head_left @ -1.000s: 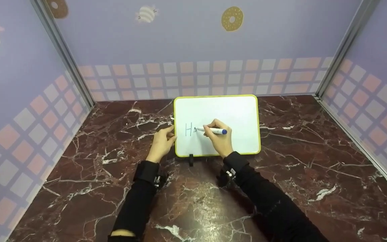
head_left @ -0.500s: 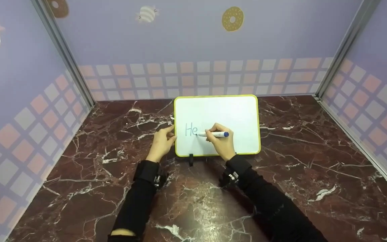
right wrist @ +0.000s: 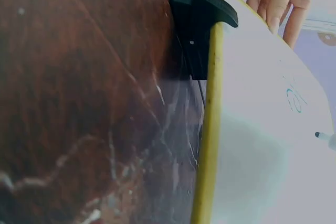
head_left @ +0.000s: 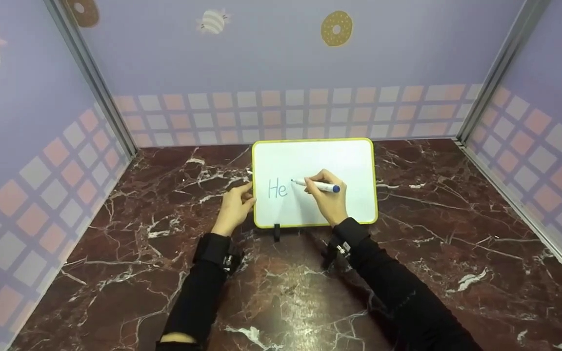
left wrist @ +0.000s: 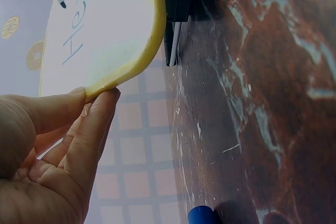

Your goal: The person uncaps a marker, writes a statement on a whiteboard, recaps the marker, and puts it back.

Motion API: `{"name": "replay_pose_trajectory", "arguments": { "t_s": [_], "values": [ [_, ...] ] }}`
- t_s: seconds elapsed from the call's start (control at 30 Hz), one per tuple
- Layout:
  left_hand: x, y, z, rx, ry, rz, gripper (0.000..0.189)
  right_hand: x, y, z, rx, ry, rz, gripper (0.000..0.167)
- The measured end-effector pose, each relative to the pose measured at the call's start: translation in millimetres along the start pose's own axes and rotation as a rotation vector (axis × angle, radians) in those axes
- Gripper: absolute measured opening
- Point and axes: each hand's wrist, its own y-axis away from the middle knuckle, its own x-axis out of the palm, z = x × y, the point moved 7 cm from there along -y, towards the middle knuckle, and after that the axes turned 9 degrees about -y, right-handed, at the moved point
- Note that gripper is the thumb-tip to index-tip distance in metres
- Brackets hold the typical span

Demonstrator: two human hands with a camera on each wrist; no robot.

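A whiteboard (head_left: 330, 158) with a yellow rim stands tilted in a black stand (head_left: 276, 232), with "He" written in blue on its left part. At the board's left edge, my left hand (head_left: 234, 207) pinches the rim between thumb and fingers; the left wrist view has the thumb (left wrist: 58, 109) in front. My right hand (head_left: 331, 197) grips a white marker (head_left: 316, 185) with a blue end. Its dark tip points left, just right of and above the "e". Whether the tip touches the board I cannot tell. The right wrist view shows only the front of the marker (right wrist: 329, 140).
A reddish-brown marbled table (head_left: 432, 273) lies under the board. Purple panels (head_left: 281, 58) with pink and white squares close off the back and both sides. A blue round-ended object (left wrist: 200, 215) lies on the table past the left hand.
The "e" has been finished beside the "H". My right hand has moved right and then up with the marker, off the letter. The left hand stays on the rim.
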Motion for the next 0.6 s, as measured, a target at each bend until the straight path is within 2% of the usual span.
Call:
{"name": "replay_pose_trajectory", "arguments": {
  "t_s": [0.37,0.6],
  "values": [
    [0.2,1.5,-1.1,-0.012,0.018,0.007,0.050,2.5,-5.6,-3.1,0.023,0.014,0.000,0.010],
    [-0.6,2.0,-1.5,0.000,0.000,-0.004,0.049,3.6,3.9,-2.5,0.037,0.026,0.057,0.013]
  ]
}}
